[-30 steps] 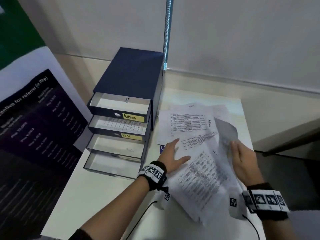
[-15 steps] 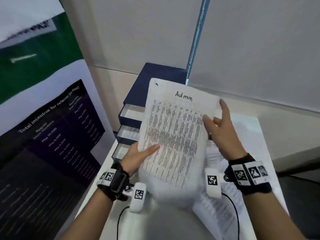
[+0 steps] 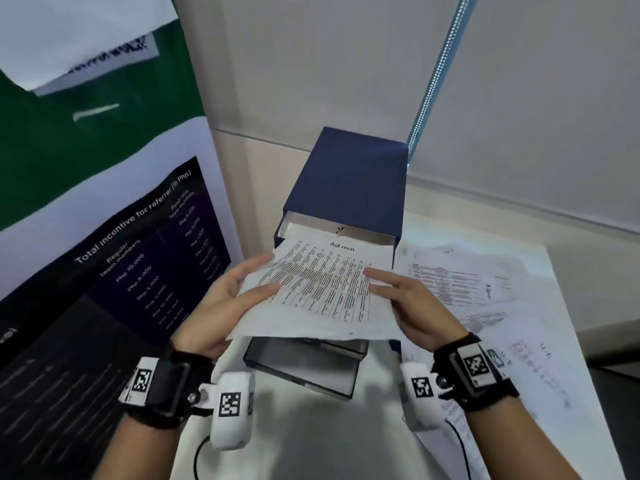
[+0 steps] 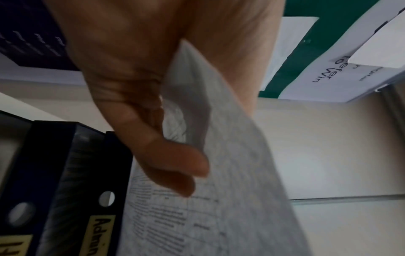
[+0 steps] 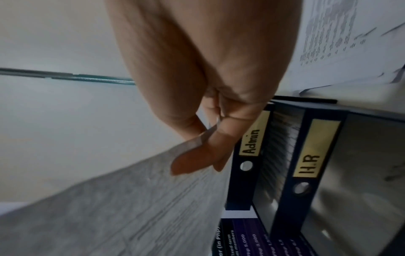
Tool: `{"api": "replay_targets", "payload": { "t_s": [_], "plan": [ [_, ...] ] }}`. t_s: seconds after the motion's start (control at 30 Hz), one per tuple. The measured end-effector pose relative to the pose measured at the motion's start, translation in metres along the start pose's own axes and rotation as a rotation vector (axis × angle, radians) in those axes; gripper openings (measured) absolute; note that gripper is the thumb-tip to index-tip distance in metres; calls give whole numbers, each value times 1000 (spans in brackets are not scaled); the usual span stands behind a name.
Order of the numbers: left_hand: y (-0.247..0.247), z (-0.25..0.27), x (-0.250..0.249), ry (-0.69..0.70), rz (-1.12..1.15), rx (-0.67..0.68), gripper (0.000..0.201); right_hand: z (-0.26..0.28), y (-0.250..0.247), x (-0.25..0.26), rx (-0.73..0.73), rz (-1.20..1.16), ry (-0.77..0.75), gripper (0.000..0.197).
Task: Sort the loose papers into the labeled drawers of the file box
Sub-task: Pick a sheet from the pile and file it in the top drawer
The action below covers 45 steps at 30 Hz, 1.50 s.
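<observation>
A printed sheet headed "Admin" [image 3: 322, 285] hangs tilted over the pulled-out drawers of the dark blue file box [image 3: 349, 181], its far edge above the top drawer [image 3: 367, 234]. My left hand [image 3: 239, 289] pinches the sheet's left edge, thumb on top, fingers under it [image 4: 175, 173]. My right hand [image 3: 401, 292] pinches its right edge, thumb on top [image 5: 197, 155]. The wrist views show the yellow drawer labels "Admin" [image 5: 252, 135] and "H.R" [image 5: 311, 155]. The sheet hides the middle drawers in the head view; the lowest drawer [image 3: 304, 368] shows below it.
Several loose printed papers [image 3: 478, 292] lie spread on the white table [image 3: 311, 445] to the right of the box. A tall banner [image 3: 104, 237] stands close on the left. A wall and a metal strip [image 3: 436, 74] rise behind the box.
The "Admin" sheet was picked off the pile by both hands, raised upright, then tipped forward and moved over the top drawer. The view shifted closer to the box.
</observation>
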<state>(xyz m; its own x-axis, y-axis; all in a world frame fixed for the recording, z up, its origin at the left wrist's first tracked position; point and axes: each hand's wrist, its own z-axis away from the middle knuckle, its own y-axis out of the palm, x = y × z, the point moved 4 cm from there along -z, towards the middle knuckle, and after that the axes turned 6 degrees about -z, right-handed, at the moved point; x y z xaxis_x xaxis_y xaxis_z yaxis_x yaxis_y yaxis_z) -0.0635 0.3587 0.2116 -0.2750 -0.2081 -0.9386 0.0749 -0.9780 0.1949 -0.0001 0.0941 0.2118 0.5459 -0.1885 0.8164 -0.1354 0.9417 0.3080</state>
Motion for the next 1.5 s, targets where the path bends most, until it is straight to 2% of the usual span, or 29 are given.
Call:
{"api": "replay_targets", "payload": {
  "t_s": [0.07,0.13,0.23,0.3,0.33,0.43,0.47,0.57,0.67,0.77,0.9,0.97,1.0,1.07,1.13,1.2,1.27,1.3,1.33,1.37,1.43,1.47,1.5],
  "plan": [
    [-1,0,-9,22,36,40,42,-11,1,7,9,-84,-2,37],
    [-4,-6,-13,51,52,30,41,-23,2,16,-7,-120,-36,39],
    [-10,-26,-12,79,2,-70,33,-42,-2,19,-107,-139,-42,45],
    [-12,-38,-10,121,-84,-163,28,-40,-4,20,-151,-72,-28,43],
    [-12,-43,-10,153,-144,-204,28,-37,-7,19,-127,-20,-18,42],
    [-8,-53,-12,219,-305,-287,28,-20,-3,13,123,119,52,43],
    [-5,-56,-13,225,-335,-308,27,-18,-3,10,166,151,54,42],
    [3,-67,-16,250,-412,-361,27,-32,-6,14,60,138,-8,31],
    [17,-92,-24,359,-793,-386,37,-63,-13,20,-103,149,-82,24],
    [35,-129,-24,330,-1217,-306,40,-83,-16,29,-245,165,-137,22],
    [38,-168,-11,159,-1588,-248,50,-83,-20,35,-225,208,-157,19],
    [43,-176,-7,150,-1691,-259,49,-78,-29,33,-183,243,-167,20],
    [48,-177,-7,191,-1721,-280,47,-75,-35,31,-159,272,-172,20],
    [65,-176,-4,317,-1735,-254,44,-68,-52,26,-121,302,-192,18],
    [86,-174,2,381,-1729,-133,48,-59,-79,19,-130,260,-203,18],
    [97,-172,2,364,-1695,-92,51,-49,-117,3,-218,191,-162,20],
    [105,-165,-5,412,-1615,-157,41,-38,-174,-25,-400,171,-125,21],
    [111,-159,-9,479,-1566,-202,32,-33,-208,-40,-530,283,-98,23],
    [121,-151,-12,554,-1484,-225,24,-28,-244,-58,-657,499,-30,29],
    [135,-142,-13,630,-1364,-210,19,-21,-277,-79,-734,719,97,37],
    [175,-126,-5,707,-1125,-53,14,-7,-324,-123,-739,1015,380,50],
    [198,-121,9,689,-1061,74,14,-1,-336,-145,-708,1078,469,52],
    [221,-119,28,652,-1030,211,14,3,-340,-163,-684,1115,496,53]
  ]
}}
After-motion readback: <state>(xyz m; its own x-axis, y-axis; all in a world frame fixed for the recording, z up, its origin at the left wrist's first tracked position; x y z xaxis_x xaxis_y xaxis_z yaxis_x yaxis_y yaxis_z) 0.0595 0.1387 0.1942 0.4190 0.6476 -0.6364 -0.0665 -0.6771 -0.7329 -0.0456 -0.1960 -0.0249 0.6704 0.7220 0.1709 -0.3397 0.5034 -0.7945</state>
